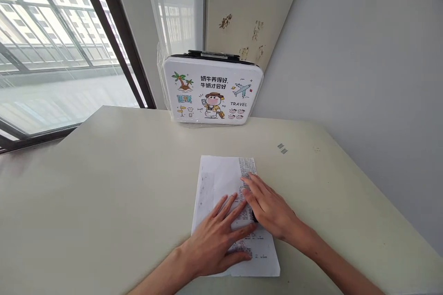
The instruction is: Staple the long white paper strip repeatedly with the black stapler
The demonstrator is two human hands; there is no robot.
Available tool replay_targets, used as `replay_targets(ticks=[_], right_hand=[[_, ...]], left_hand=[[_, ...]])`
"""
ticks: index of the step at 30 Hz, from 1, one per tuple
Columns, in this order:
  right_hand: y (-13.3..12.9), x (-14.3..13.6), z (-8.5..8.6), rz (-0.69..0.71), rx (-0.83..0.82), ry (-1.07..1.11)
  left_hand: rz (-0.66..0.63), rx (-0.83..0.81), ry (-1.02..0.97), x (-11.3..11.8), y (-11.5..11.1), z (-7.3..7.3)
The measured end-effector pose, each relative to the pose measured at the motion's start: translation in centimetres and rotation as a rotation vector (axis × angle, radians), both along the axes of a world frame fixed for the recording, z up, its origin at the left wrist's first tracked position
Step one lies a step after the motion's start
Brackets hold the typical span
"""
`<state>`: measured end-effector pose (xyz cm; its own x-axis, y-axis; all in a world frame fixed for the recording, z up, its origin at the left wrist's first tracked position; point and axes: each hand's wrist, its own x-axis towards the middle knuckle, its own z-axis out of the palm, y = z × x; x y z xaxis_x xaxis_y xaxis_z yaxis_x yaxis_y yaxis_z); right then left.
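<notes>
Left hand lies spread on printed paper beside right hand.

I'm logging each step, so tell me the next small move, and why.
Perhaps press the right hand down gently: a dark object, too hidden to identify, shows beneath it at the right side of the paper, while the left hand lies spread there, seemingly steadying it.
</notes>
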<state>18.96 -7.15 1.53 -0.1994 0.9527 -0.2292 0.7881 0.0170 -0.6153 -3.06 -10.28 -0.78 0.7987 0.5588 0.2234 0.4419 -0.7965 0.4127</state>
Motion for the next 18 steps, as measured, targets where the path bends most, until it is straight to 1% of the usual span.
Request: replay_targets(ticks=[7, 12, 15, 18], right_hand=[[0.0, -0.2, -0.3, 0.027, 0.033, -0.056], [0.0, -0.4, -0.2, 0.058, 0.042, -0.158], [-0.1, -0.8, -0.6, 0.061, 0.103, -0.214], [-0.3, -1.4, -1.4, 0.051, 0.189, -0.270]], left_hand=[[0.002, -0.006, -0.004, 0.0, -0.1, 0.1], [0.003, -0.014, 0.035, 0.1, -0.1, 0.0], [0.005, -0.020, 0.050, 0.1, -0.1, 0.0], [-0.001, -0.027, 0.026, 0.0, -0.1, 0.1]])
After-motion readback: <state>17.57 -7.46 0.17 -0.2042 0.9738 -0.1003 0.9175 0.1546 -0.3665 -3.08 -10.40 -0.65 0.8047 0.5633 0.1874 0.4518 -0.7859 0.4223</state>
